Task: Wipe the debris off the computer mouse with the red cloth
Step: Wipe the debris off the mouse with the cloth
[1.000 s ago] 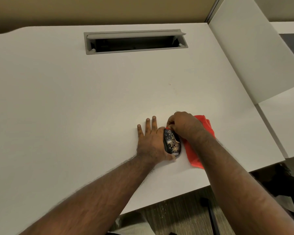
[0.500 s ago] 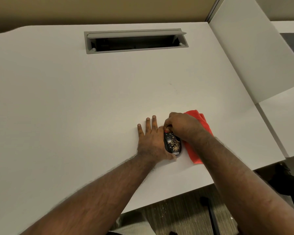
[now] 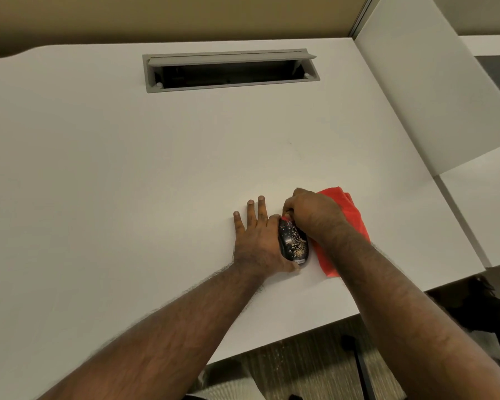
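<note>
A black computer mouse (image 3: pixel 293 243) lies on the white desk (image 3: pixel 127 183), its top speckled with pale crumbs. My left hand (image 3: pixel 257 238) rests flat against the mouse's left side, thumb curled round its near end, steadying it. My right hand (image 3: pixel 312 215) is bunched around the red cloth (image 3: pixel 352 217) and presses a fold of it on the mouse's far end. Most of the cloth trails out to the right, under my right wrist.
A grey cable hatch (image 3: pixel 231 70) stands open at the back of the desk. A white divider panel (image 3: pixel 433 90) rises along the right side. The desk's near edge runs just below my forearms, with carpet and a dark chair base (image 3: pixel 355 353) underneath.
My right hand with the red cloth has shifted slightly left and farther back, onto the mouse's far end. The left hand and the mouse have stayed put.
</note>
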Action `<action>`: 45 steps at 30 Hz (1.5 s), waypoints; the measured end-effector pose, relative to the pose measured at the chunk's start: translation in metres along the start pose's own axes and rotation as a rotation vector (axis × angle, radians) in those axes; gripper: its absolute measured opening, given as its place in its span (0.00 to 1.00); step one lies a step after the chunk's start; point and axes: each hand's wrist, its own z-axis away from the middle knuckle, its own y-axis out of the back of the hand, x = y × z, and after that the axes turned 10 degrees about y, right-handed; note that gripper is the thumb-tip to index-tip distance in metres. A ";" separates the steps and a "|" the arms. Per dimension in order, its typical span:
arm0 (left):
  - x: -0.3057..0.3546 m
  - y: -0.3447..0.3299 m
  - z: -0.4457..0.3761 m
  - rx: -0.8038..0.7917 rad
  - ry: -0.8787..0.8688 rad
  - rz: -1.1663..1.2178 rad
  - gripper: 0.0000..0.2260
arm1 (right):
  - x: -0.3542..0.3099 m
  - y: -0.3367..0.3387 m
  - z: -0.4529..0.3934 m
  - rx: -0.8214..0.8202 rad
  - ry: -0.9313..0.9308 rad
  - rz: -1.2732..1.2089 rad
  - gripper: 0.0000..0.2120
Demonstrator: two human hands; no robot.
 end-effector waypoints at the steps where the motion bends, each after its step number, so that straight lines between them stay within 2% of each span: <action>1: 0.000 -0.001 0.000 0.003 0.002 0.001 0.54 | -0.001 -0.001 -0.001 0.000 0.004 0.006 0.10; 4: 0.000 -0.001 0.001 0.004 0.005 0.001 0.54 | 0.000 0.000 0.000 -0.020 0.016 -0.049 0.10; 10: 0.000 -0.001 0.001 0.013 0.003 -0.019 0.53 | 0.008 0.001 0.004 0.006 -0.085 -0.137 0.09; 16: 0.000 -0.002 0.001 0.015 -0.004 -0.032 0.53 | 0.017 0.008 0.011 -0.152 -0.084 -0.206 0.08; 22: 0.000 0.000 0.001 0.009 -0.003 -0.031 0.53 | 0.008 -0.008 0.007 0.054 -0.108 -0.153 0.09; 28: 0.000 -0.002 0.002 0.017 -0.006 -0.027 0.53 | 0.019 -0.001 0.005 -0.096 -0.115 -0.204 0.06; 33: 0.001 0.001 0.002 0.000 0.004 -0.023 0.54 | 0.007 -0.008 0.002 0.057 -0.121 -0.140 0.08; 35: 0.001 0.002 0.003 -0.010 0.005 -0.030 0.54 | 0.006 -0.010 0.003 0.071 -0.112 -0.133 0.08; 40: 0.001 0.002 0.003 -0.004 0.004 -0.020 0.53 | 0.015 0.002 0.003 -0.094 -0.111 -0.181 0.08; 42: 0.001 0.003 0.003 -0.013 0.003 -0.026 0.53 | 0.011 0.001 0.003 -0.064 -0.118 -0.162 0.08; 45: 0.001 0.004 0.002 -0.022 0.008 -0.038 0.54 | 0.006 -0.010 0.008 0.078 -0.131 -0.199 0.10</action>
